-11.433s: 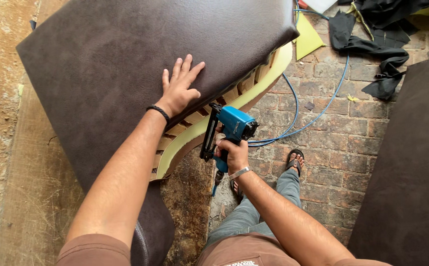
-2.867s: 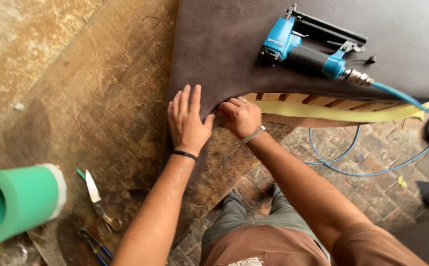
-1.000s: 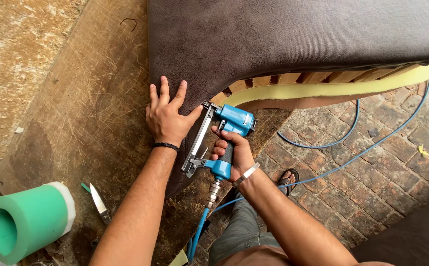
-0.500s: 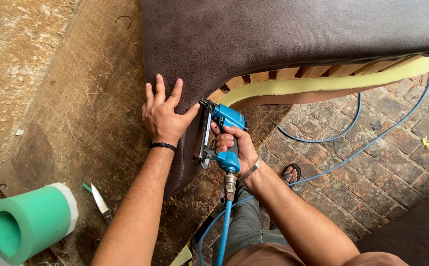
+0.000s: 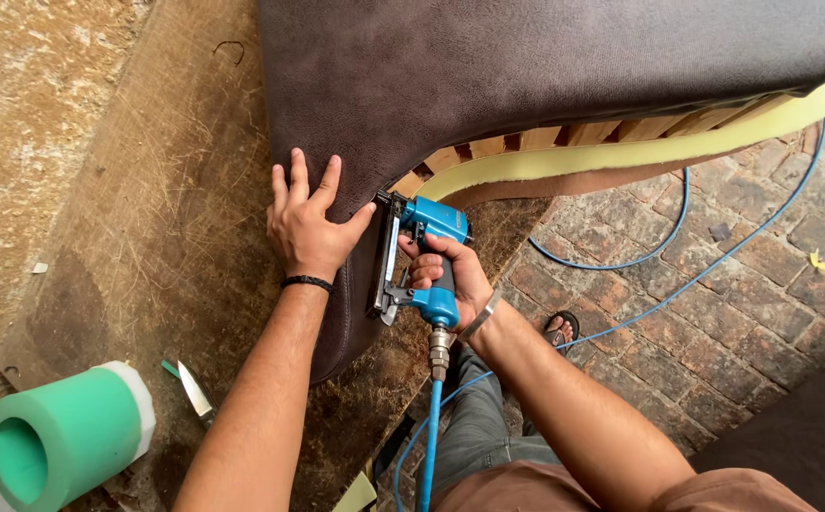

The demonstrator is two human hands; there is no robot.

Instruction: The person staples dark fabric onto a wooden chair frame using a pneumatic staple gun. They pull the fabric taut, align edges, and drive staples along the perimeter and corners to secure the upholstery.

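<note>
Brown leather cover: dark brown leather sheet (image 5: 526, 66) is stretched over a curved wooden frame with slats (image 5: 564, 142); its lower flap hangs down along the table edge.
Left hand: the left hand (image 5: 310, 228) lies flat on the brown leather, fingers spread apart, pressing it against the edge; a black band is on the wrist.
Right hand: the right hand (image 5: 450, 280) is wrapped tight around the grip of the blue pneumatic staple gun (image 5: 417, 261).
Staple gun: its nose touches the leather just beside the thumb of the left hand; the long magazine points down along the flap.
Hose: a thin blue air hose (image 5: 429, 436) leaves the bottom of the gun and lies in loops on the red brick floor (image 5: 716, 313).
Foam: a yellow foam strip (image 5: 621, 152) runs under the slats, along the frame edge.
Table: rough wooden table (image 5: 166, 237) carries a green foam roll (image 5: 62, 441) at the lower left, and a small knife with green handle (image 5: 190, 387) near it.
</note>
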